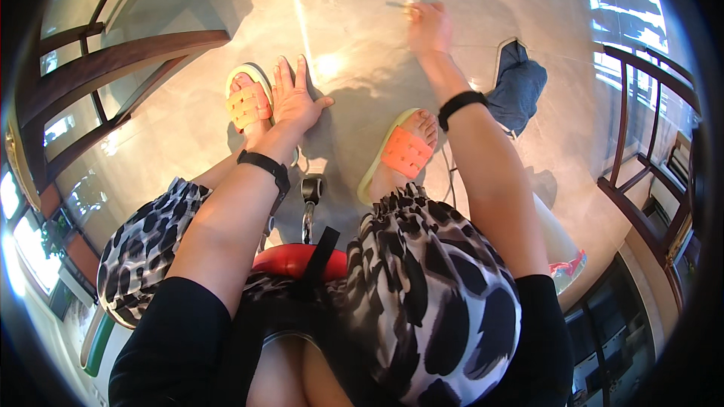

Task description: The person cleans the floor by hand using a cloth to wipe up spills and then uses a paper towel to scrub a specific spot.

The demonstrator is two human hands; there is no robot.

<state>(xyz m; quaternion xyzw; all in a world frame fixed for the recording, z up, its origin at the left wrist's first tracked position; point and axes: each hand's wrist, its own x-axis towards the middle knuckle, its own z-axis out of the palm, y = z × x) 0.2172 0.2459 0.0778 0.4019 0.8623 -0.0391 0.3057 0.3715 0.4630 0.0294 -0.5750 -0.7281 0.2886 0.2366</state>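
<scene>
My left hand (299, 104) is spread flat with its fingers apart, beside the orange sandal (249, 106) on my left foot. It seems to rest on the floor. Farther ahead and to the right, my right hand (430, 28) is closed, slightly smeared by motion, over the grey floor. From its fingers a small thin tool (400, 5) points left, with a dark narrow end and a yellowish part at the grip; its exact kind is too small to tell. My right foot wears another orange sandal (408, 153), between my arms.
Right of my right forearm lies a blue-grey cloth bundle (519, 90) on a frame. Dark wooden chairs stand at left (121, 67) and right (656, 143). I sit on a red seat (298, 258) with a caster (311, 189) before it. A white bag (554, 245) stands at right.
</scene>
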